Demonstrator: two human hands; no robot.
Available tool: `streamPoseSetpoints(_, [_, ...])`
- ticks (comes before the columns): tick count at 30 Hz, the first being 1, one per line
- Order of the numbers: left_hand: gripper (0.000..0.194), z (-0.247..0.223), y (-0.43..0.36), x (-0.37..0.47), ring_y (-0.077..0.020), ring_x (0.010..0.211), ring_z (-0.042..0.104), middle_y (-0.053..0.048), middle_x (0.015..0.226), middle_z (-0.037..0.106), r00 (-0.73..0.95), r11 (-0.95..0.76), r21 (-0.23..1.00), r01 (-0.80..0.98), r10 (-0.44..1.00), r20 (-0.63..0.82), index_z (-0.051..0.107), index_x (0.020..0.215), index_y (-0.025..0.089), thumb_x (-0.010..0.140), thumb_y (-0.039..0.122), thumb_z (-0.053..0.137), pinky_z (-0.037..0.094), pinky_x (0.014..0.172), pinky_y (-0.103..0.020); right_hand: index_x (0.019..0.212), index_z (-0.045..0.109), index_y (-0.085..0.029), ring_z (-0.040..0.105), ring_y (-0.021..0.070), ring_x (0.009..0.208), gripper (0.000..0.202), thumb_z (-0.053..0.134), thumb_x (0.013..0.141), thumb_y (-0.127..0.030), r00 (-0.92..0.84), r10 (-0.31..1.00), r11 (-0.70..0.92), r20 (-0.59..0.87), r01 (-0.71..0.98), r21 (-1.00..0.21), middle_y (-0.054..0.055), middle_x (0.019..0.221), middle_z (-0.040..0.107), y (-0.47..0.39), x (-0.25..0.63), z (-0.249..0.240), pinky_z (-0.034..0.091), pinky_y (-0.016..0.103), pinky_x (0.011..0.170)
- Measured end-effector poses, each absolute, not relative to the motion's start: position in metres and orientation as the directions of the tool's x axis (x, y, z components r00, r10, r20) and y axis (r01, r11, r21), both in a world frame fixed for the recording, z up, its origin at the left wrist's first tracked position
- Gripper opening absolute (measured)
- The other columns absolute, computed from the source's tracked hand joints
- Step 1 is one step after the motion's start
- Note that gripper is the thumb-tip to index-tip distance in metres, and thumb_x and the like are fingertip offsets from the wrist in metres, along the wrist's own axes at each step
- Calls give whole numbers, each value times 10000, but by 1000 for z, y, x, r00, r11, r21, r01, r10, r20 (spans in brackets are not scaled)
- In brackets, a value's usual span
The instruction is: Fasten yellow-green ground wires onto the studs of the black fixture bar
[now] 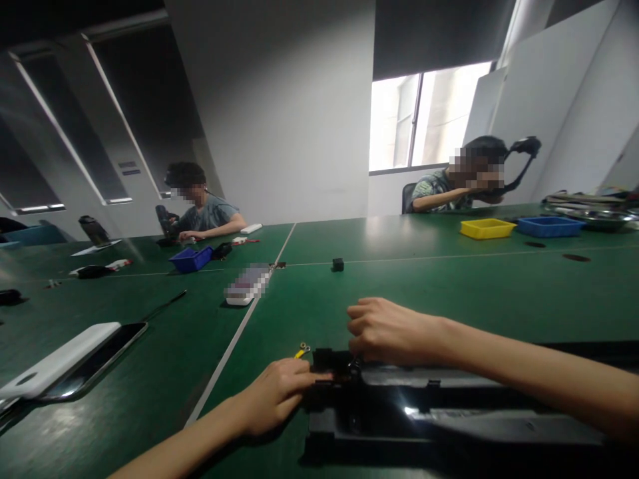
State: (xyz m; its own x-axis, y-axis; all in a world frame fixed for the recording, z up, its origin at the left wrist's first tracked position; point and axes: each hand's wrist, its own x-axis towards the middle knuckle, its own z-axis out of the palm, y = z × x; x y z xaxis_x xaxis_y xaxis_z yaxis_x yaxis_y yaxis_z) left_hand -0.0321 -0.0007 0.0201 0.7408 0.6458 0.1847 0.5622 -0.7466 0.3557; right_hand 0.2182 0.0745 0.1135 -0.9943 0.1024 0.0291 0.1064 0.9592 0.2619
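A long black plastic housing (pixel 379 426) with shiny strips lies on the green table in front of me, running off to the right. My left hand (pixel 274 392) grips its left end, the index finger reaching onto a black block there and the thumb near the edge. Over that same end, my right hand (pixel 382 330) is closed with curled fingers. Whatever it pinches is hidden behind the fingers. Just beyond my left hand, a yellow piece with small metal rings (pixel 301 350) sticks out beside the housing.
A small black cube (pixel 338 265) and a white-edged phone (pixel 247 285) lie farther out. At left are a white device and another phone (pixel 100 359). Blue (pixel 192 259), yellow (pixel 487 229) and blue trays (pixel 550 227) stand farther back. Two people sit across the green table (pixel 294 313).
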Motion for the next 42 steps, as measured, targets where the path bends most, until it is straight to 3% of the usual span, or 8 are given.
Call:
streamPoseSetpoints(8, [396,19,0,-33,-219,768,538,-71,847,575,724,-727,358,586,668,171,522,1293,212,938,128,368,396,680,-286,663,636,-169,465,181,720,206,622,861,-224,-996,86,956,20,88,281,36,679,613,68,217,116,192,313,535])
streamPoseSetpoints(16, [472,18,0,-34,-221,796,536,-63,884,575,732,-727,375,576,662,161,442,1368,275,929,114,376,394,713,-298,719,649,-146,507,137,613,174,577,877,-167,-996,77,967,-53,62,246,28,711,640,62,222,110,161,307,469])
streamPoseSetpoints(30, [501,19,0,-33,-226,785,533,-65,872,571,732,-724,360,589,666,142,451,1355,270,896,80,384,392,702,-300,765,714,-150,540,148,498,82,638,772,-181,-968,18,960,-252,-54,276,53,618,670,73,193,125,177,288,435])
streamPoseSetpoints(42, [504,20,0,-32,-227,796,536,-63,867,566,731,-714,405,571,667,146,452,1364,276,905,85,369,390,710,-305,788,721,-185,578,163,525,95,664,754,-252,-970,76,968,-230,17,249,53,618,686,77,197,120,144,292,445])
